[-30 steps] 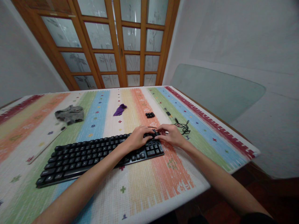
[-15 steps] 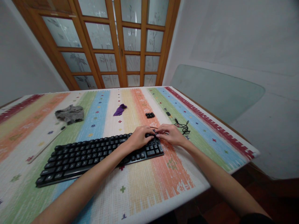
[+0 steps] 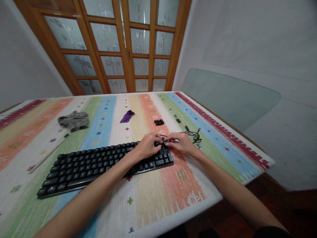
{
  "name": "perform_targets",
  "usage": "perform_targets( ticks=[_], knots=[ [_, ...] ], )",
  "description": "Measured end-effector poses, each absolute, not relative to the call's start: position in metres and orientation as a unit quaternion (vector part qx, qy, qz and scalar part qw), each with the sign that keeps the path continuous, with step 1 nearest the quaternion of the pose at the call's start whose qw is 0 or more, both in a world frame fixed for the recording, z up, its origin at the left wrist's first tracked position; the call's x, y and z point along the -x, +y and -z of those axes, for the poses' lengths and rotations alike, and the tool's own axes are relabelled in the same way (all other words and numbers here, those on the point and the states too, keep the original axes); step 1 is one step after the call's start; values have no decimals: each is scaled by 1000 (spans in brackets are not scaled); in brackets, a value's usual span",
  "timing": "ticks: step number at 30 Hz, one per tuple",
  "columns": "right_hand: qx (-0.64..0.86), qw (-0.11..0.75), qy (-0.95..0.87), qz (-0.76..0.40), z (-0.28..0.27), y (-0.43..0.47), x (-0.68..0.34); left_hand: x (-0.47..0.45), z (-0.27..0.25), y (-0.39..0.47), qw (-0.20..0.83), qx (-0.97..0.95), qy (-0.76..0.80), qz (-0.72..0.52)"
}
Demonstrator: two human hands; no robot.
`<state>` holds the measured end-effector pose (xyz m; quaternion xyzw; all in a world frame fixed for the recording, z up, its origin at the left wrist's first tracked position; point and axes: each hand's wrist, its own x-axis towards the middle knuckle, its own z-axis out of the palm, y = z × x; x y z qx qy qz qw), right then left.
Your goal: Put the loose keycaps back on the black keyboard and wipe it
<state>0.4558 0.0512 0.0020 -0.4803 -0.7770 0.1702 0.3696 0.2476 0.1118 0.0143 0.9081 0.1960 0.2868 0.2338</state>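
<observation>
Black keyboard [image 3: 91, 165], near edge [image 3: 188, 211]: your left hand [image 3: 149, 144] and right hand [image 3: 182, 142], narrowed, seemingly work its far-right corner; grip unclear, steadiness wanted next.

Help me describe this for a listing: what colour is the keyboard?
The keyboard is black; the head view shows it best.

keyboard [image 3: 94, 163] on tablecloth [image 3: 148, 205] | keycaps [image 3: 158, 122] behind its right end | cable [image 3: 196, 135] farther right
</observation>
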Motion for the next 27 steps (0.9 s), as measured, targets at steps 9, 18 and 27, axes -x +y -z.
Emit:
perform_targets(
  ticks=[9, 18, 27],
  knots=[
    [465, 368, -793, -141, -1, 50, -455, -244, -17, 110, 218, -918, 207, -260],
    [450, 375, -801, -122, 0, 47, -451, -242, -14, 111, 230, -909, 217, -271],
    [443, 380, -800, -139, -1, 51, -455, -242, -14, 110, 229, -907, 225, -274]
  ],
)
